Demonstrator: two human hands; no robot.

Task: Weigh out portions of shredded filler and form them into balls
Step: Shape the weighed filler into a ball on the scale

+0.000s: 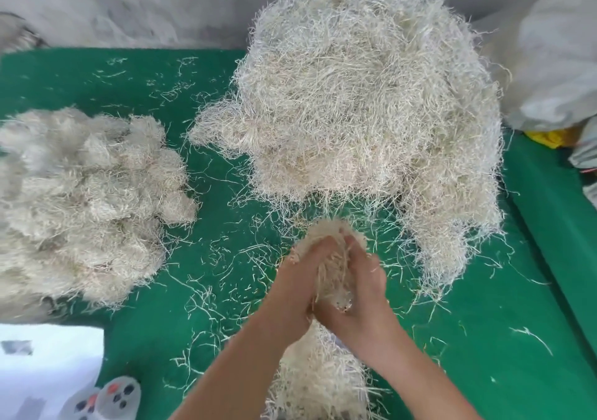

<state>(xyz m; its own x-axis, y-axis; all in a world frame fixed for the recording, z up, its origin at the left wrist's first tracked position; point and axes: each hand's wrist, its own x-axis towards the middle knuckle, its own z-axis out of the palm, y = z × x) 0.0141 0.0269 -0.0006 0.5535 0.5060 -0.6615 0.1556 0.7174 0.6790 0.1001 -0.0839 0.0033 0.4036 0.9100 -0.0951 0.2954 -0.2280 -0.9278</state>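
A big heap of pale shredded filler (365, 103) covers the back right of the green table (206, 277). Several formed balls (87, 200) of the same filler lie piled at the left. In the lower middle, my left hand (297, 277) and my right hand (361, 287) are cupped together round a portion of filler (332, 251), squeezing it between the palms. Strands stick out above the fingers. Beneath my forearms sits another clump of filler (319, 377); what it rests on is hidden.
Loose strands are scattered all over the green surface. A white sack (555, 57) and something yellow (546, 137) lie at the right edge. White paper (45, 371) and a pale printed object (109, 400) sit at the bottom left. A grey wall runs behind.
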